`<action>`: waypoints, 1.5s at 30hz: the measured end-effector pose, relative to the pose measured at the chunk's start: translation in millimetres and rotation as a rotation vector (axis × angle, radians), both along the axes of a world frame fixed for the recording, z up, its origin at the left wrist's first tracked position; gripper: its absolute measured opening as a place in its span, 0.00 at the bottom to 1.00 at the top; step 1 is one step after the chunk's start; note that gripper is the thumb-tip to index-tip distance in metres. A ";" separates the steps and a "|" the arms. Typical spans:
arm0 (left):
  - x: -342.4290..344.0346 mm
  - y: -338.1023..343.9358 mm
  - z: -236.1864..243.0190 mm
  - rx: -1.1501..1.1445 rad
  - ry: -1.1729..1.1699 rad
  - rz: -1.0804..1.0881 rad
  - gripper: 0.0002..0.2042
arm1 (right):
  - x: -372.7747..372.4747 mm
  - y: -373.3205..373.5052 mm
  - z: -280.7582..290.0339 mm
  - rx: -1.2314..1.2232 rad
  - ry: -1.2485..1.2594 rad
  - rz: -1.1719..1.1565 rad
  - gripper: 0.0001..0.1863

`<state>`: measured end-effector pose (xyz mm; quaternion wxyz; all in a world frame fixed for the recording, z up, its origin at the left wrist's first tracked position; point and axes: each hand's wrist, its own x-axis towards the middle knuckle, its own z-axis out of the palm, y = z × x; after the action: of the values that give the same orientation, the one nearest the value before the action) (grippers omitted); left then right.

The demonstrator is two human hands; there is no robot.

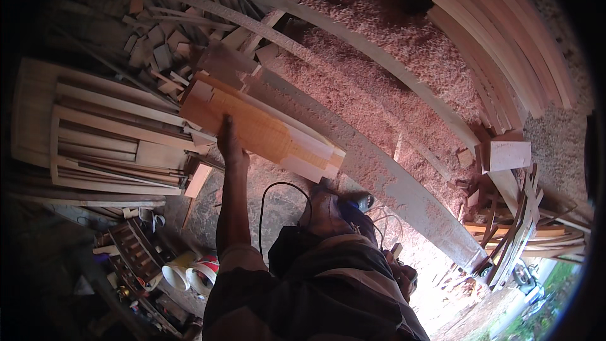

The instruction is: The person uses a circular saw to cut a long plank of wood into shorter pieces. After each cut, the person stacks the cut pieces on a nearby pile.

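My left hand [232, 142] grips an orange-brown board with pale patches [265, 126], thumb across its face and the fingers mostly underneath. The board lies at a slant above a long, sawdust-covered plank [379, 173]. Below the board's right end, a dark blue power tool [360, 202] shows beside my leg, with a black cord [271, 186] looping near it. What looks like my right hand [406, 278] hangs low at my right side, partly hidden by my body; its fingers are too unclear to read.
Offcuts [161, 53] pile at upper left, slatted frames [95, 126] lean at left, and curved boards [499, 38] are stacked at upper right. Pink shavings [334, 50] cover much of the floor. A pale block [508, 155] sits right; tools and buckets [180, 275] crowd lower left.
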<state>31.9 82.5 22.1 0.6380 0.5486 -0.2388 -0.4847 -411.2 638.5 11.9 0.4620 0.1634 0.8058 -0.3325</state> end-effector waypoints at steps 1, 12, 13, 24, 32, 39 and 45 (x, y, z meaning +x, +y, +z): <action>28.8 6.7 -14.0 0.003 0.026 0.050 0.32 | -2.4 -10.6 2.7 0.007 0.001 0.028 0.15; 167.5 74.8 -166.8 0.607 0.091 0.560 0.37 | -16.6 -99.2 32.4 0.070 0.033 0.234 0.15; 170.6 70.1 -176.9 0.641 0.043 0.566 0.38 | -15.5 -103.0 34.7 0.076 0.036 0.231 0.15; 186.1 -57.4 -196.6 0.739 -0.215 0.440 0.47 | 4.0 -94.2 36.8 0.106 0.005 0.153 0.15; 58.7 -125.8 -144.5 0.034 -0.320 0.144 0.32 | -8.2 -21.1 5.3 -0.024 -0.036 -0.116 0.15; -298.0 -80.4 -14.8 -0.304 -0.650 -0.614 0.28 | -23.1 48.4 -18.7 -0.098 -0.039 -0.571 0.13; -576.8 44.6 19.0 -0.979 -0.968 -1.104 0.37 | -10.6 92.3 -18.7 -0.196 -0.008 -0.666 0.12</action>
<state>-544.9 127.1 41.1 0.3049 0.1651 -0.8948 -0.2814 -421.8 730.8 -6.8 0.3450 0.3734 0.6705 -0.5403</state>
